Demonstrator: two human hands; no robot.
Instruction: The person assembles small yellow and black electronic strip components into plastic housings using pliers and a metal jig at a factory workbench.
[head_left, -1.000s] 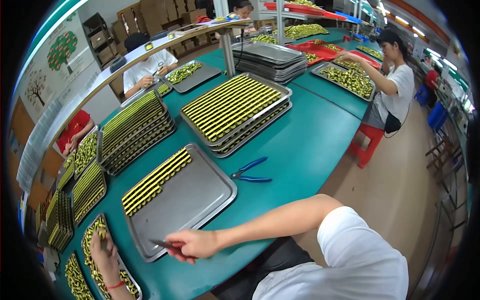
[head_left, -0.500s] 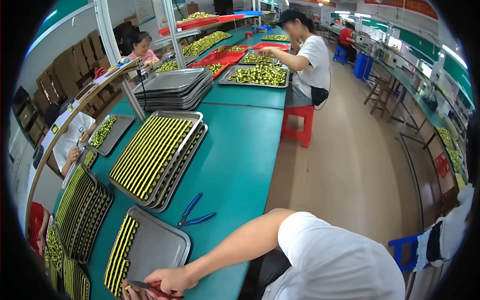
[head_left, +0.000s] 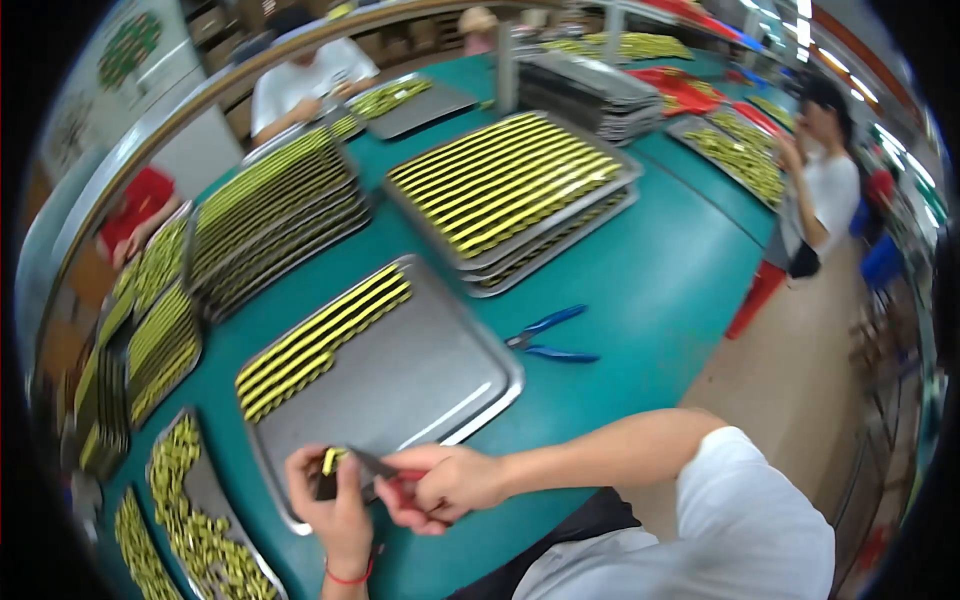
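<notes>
My left hand (head_left: 338,520), with a red cord at the wrist, pinches a small yellow-and-black part (head_left: 333,460) between thumb and fingers. Closed around red-handled pliers (head_left: 402,490), my right hand (head_left: 458,482) points their dark jaws at that part; blur hides whether they touch it. Both hands are over the near edge of a grey metal tray (head_left: 425,360). Along the tray's far-left side lie several tight rows of yellow-and-black parts (head_left: 325,340). The rest of the tray surface in view is bare metal.
Blue-handled nippers (head_left: 550,335) lie open on the green table right of the tray. Behind stand stacked trays of rowed parts (head_left: 510,185) and a taller stack (head_left: 275,215). A tray of loose parts (head_left: 195,510) is at lower left. Co-workers sit around the table.
My view has swung left and down, bringing both hands fully into sight. The hands have come up from the lower edge, pliers and small part still held. The nippers lie unmoved.
</notes>
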